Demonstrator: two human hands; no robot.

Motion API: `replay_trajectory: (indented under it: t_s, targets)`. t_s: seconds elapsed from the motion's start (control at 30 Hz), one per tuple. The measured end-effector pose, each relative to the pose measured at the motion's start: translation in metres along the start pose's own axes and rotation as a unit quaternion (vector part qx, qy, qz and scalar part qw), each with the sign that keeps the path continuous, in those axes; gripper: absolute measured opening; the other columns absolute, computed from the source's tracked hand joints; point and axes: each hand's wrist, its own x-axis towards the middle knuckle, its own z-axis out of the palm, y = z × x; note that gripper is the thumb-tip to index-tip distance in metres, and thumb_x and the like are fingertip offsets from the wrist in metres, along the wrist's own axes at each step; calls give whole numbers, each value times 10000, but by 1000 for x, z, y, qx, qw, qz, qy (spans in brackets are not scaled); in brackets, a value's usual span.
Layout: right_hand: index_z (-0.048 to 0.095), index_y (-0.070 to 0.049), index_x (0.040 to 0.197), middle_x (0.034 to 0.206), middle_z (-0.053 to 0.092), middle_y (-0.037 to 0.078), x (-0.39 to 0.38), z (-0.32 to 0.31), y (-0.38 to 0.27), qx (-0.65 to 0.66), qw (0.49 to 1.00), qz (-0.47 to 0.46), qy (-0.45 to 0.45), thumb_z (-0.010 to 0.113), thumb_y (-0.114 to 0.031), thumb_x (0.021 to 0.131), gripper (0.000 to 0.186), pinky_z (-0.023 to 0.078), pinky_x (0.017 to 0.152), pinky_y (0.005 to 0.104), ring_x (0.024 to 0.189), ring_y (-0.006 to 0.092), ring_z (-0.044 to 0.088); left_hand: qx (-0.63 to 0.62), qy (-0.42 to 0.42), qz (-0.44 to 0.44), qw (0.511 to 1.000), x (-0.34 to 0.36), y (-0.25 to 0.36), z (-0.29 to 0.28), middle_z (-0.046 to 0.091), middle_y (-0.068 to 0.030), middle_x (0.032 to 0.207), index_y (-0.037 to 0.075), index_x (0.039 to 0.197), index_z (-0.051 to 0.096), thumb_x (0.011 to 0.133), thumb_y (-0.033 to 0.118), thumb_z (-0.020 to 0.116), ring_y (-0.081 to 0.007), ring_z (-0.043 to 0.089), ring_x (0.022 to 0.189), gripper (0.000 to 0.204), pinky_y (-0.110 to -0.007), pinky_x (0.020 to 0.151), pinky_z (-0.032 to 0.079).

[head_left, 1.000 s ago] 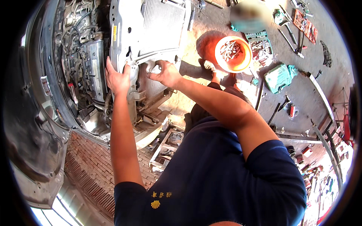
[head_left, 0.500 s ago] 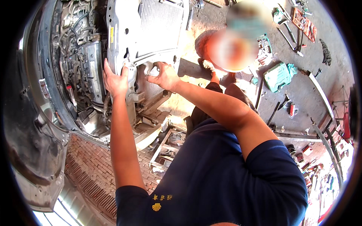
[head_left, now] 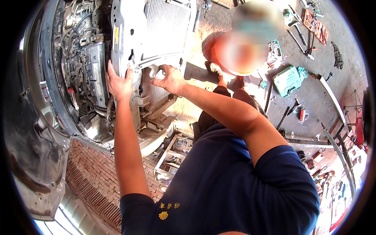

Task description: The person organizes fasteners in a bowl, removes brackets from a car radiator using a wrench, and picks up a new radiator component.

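My left hand point(head_left: 119, 84) grips the edge of a silver metal front crossmember point(head_left: 122, 43) on a car, fingers along its engine side and thumb on its face. My right hand point(head_left: 167, 79) is curled round a small pale metal fitting point(head_left: 158, 74) just right of it, largely covered by my fingers, in front of a finned radiator point(head_left: 164, 29). A thin metal pipe point(head_left: 156, 58) crosses above the right hand. The engine point(head_left: 94, 70) lies exposed to the left of both hands.
A hood point(head_left: 31, 149) fills the far left. My legs, an orange bucket point(head_left: 239, 55) under a blur, a teal case point(head_left: 286, 80), a red tool case point(head_left: 315, 25), hammers, long metal bars point(head_left: 329, 94) and a metal frame point(head_left: 168, 152) are around the floor to the right and below.
Since a second ago my left hand has shifted slightly left along with the view of the car. Both hands keep their grips; my right leg has moved a little.
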Motion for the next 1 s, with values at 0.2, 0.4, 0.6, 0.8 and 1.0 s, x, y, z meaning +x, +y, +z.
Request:
replay_trajectory:
  t_s: [0.2, 0.4, 0.6, 0.8, 1.0]
  targets:
    - [619, 73, 1237, 1217, 655, 308, 2, 2, -1, -10, 1000, -3, 1, 747, -532, 763, 778, 457, 1076, 476, 1204, 442, 590, -1, 17, 0, 1000, 0, -3, -3, 577, -251, 1395, 145, 1544, 423, 793, 460, 805, -444, 543, 1281, 901, -517, 1067, 440]
    - [664, 53, 1166, 1165, 686, 298, 2, -2, -1, 9, 1000, -11, -2, 792, -500, 761, 697, 491, 1049, 465, 1172, 422, 629, -5, 5, -13, 1000, 1, 6, -3, 568, -261, 1407, 147, 1556, 396, 784, 448, 799, -457, 533, 1291, 921, -526, 1078, 435]
    - [609, 89, 1279, 1233, 668, 293, -1, -2, -5, -16, 1000, 8, -13, 799, -529, 792, 810, 506, 1032, 404, 1168, 369, 662, 1, 3, -21, 1000, 0, 5, -6, 589, -219, 1345, 130, 1543, 405, 750, 472, 799, -427, 567, 1239, 950, -521, 1055, 451]
    - [704, 20, 1141, 957, 737, 252, 2, -5, -7, 21, 1000, -7, 19, 784, -474, 757, 631, 551, 945, 420, 966, 356, 728, 12, -6, -29, 999, 2, 7, -6, 569, -245, 1399, 154, 1566, 368, 735, 449, 829, -437, 543, 1285, 995, -521, 1060, 453]
    - [700, 31, 1148, 879, 742, 230, 4, -2, -3, 34, 999, 4, 9, 779, -479, 755, 649, 566, 911, 408, 912, 333, 743, 17, -5, -23, 1000, 1, 1, -4, 575, -229, 1386, 134, 1560, 374, 721, 445, 844, -414, 549, 1281, 1010, -512, 1070, 446]
